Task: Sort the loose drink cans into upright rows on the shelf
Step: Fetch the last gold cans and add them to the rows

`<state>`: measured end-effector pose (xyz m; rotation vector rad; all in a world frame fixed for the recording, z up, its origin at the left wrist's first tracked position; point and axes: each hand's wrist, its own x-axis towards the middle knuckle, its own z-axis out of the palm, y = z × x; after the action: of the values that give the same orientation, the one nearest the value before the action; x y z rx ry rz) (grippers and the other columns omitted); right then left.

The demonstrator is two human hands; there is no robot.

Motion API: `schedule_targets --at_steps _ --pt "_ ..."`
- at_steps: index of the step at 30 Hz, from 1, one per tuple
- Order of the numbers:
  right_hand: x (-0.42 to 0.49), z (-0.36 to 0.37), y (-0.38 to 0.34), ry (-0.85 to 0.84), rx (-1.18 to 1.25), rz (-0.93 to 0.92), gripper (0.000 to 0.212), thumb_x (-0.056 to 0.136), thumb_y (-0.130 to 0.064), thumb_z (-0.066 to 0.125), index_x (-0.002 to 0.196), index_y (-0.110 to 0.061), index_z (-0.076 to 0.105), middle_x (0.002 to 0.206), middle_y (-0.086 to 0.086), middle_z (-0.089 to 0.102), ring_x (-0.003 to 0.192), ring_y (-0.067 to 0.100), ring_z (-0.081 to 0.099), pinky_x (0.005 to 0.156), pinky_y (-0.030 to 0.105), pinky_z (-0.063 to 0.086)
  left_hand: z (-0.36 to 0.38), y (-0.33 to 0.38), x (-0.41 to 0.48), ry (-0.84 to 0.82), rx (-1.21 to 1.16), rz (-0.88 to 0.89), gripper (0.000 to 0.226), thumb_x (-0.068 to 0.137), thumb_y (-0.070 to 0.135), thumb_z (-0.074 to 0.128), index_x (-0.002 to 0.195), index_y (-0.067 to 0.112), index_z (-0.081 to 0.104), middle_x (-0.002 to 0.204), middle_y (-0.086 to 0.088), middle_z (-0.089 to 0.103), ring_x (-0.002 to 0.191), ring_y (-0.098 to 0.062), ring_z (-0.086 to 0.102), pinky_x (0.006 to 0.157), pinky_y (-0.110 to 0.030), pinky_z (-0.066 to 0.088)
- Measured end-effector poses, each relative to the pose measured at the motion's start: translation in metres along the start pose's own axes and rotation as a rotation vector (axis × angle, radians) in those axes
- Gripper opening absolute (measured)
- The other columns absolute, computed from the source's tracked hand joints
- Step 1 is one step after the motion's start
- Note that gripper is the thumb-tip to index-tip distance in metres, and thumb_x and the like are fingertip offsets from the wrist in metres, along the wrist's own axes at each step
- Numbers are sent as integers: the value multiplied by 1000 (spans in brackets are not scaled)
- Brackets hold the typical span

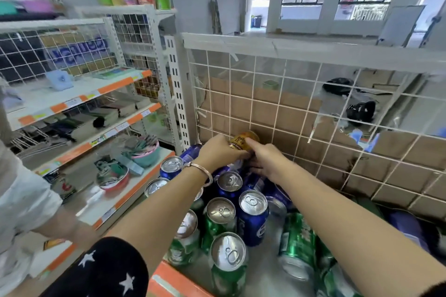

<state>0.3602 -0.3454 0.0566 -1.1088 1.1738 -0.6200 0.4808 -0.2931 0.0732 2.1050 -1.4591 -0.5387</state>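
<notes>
A gold-brown can is held tilted at the back of the shelf, close to the wire mesh. My left hand grips it from the left, and my right hand touches its right end with curled fingers. Below the hands stand upright blue cans and green cans in loose rows. Another green can lies on its side to the right. A further blue can stands at the left edge. Part of the heap is hidden under my forearms.
A white wire mesh panel with cardboard behind it closes the shelf's back. The orange shelf lip runs along the front. Another person's sleeve and arm are at the left. Neighbouring shelves hold small goods.
</notes>
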Motion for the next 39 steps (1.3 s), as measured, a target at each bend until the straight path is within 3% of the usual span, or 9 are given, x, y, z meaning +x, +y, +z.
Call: schedule_targets --at_steps 3,6,10,15,19,25,32,36,39 --pt "-8 -14 -3 24 234 -5 57 83 -35 70 127 -5 47 116 17 62 99 31 63 71 40 56 6 17 -6 10 -89 13 56 62 61 70 87 11 67 81 -5 69 68 -18 61 58 -26 44" --pt "-22 -32 -9 70 361 22 61 73 -30 77 122 -6 50 114 19 62 96 34 64 66 44 58 16 36 -15 0 -112 83 58 62 59 74 96 13 64 87 -3 69 76 -17 63 60 -28 46" --pt "-45 -61 -11 199 394 14 56 72 -27 79 115 -6 50 105 20 61 85 34 64 57 43 57 32 65 -30 -49 -62 221 59 63 50 79 107 17 60 99 0 67 91 -18 63 82 -35 51" --pt "-82 -109 -2 344 341 -74 68 70 -32 78 125 -5 49 112 17 61 84 30 64 49 31 53 50 101 -57 -225 -96 390 62 64 36 83 118 16 58 107 1 67 97 -15 63 90 -31 50" --pt "-127 -151 6 383 406 -99 58 75 -26 75 120 -7 43 107 16 56 74 26 59 40 29 50 74 132 -80 -241 -85 526 48 65 26 84 108 17 64 101 1 70 94 -16 65 88 -30 50" --pt "-216 -241 36 539 400 -186 60 72 -23 76 119 -7 43 95 13 56 85 30 60 76 48 57 133 215 -139 -242 44 749 39 72 27 79 103 6 66 100 -5 70 92 -15 63 79 -25 45" --pt "-355 -372 94 788 472 -262 46 73 -18 75 110 -7 51 92 11 60 72 21 59 63 37 56 228 331 -271 -330 156 993 37 83 18 65 117 6 58 117 -13 64 112 -28 58 86 -26 37" --pt "-435 -440 132 920 518 -264 65 67 -24 79 122 -4 50 109 16 61 73 23 62 55 36 56 285 386 -337 -443 227 1053 57 83 12 64 136 13 42 130 -11 56 114 -28 55 92 -31 41" --pt "-491 -484 160 1005 540 -262 44 73 -22 76 109 -5 56 96 12 60 66 18 59 52 29 52 322 425 -383 -536 221 1115 59 84 12 63 138 13 39 132 -8 54 111 -24 55 89 -26 42"
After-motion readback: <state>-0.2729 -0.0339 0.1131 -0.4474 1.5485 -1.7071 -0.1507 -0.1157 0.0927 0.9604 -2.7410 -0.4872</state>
